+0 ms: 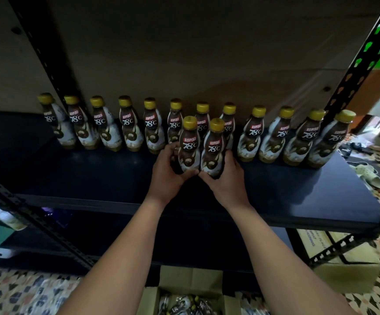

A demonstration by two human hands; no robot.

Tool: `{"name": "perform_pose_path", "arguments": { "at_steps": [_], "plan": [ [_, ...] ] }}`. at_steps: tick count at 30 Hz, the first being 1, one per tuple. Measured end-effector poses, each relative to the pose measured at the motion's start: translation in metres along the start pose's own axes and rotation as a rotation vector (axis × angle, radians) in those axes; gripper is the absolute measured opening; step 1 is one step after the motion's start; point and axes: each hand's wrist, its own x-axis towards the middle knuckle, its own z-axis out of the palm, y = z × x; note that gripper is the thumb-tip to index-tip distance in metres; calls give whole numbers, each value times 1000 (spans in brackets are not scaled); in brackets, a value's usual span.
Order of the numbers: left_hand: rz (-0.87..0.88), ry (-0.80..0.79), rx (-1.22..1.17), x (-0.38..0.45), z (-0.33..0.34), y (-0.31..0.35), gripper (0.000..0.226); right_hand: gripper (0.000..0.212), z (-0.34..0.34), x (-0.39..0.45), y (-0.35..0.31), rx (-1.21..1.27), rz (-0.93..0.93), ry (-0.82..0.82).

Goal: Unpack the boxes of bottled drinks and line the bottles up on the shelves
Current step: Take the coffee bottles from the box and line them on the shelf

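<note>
Evidently each hand has a bottle of its own: the left hand point(167, 171) curls its fingers round the lower body of the left bottle point(187, 144), and the right hand point(224, 176) wraps the base of the right bottle point(212, 148) in the same way, thumbs close together at the front. Both bottles stand upright and side by side, labels facing out, low on the dark shelf point(298, 196) just in front of the back row of bottles point(127, 123). Held by the bases with the yellow caps free, they can be steered and squared against each other; this looks like the start of a second row, though whether they already rest on the board cannot be told.

Behind them, the back row runs nearly the full width of the shelf, all with yellow caps and matching coffee labels.

Below, at the person's feet, an open cardboard box point(152, 301) shows more wrapped bottles inside, so unpacking is judged well short of finished. A lower shelf at the left holds some pale-capped bottles point(0, 218).
</note>
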Motion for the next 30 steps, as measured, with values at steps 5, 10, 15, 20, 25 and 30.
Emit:
{"name": "perform_pose_path", "arguments": {
  "at_steps": [5, 10, 15, 20, 25, 30],
  "plan": [
    [4, 3, 15, 1, 0, -3, 72, 78, 1, 0, 0, -9, 13, -12],
    [10, 11, 30, 2, 1, -8, 74, 79, 0, 1, 0, -25, -6, -10],
    [-1, 15, 16, 1, 0, -5, 74, 80, 1, 2, 2, -23, 5, -9],
    [-7, 10, 8, 1, 0, -3, 74, 78, 1, 1, 3, 2, 4, -14],
    [-14, 27, -20, -1, -3, 3, 89, 89, -3, -2, -1, 3, -17, 21],
    [-97, 213, -61, -24, -2, 21, 77, 96, -13, -18, -12, -58, 62, 20]
  ]
}}
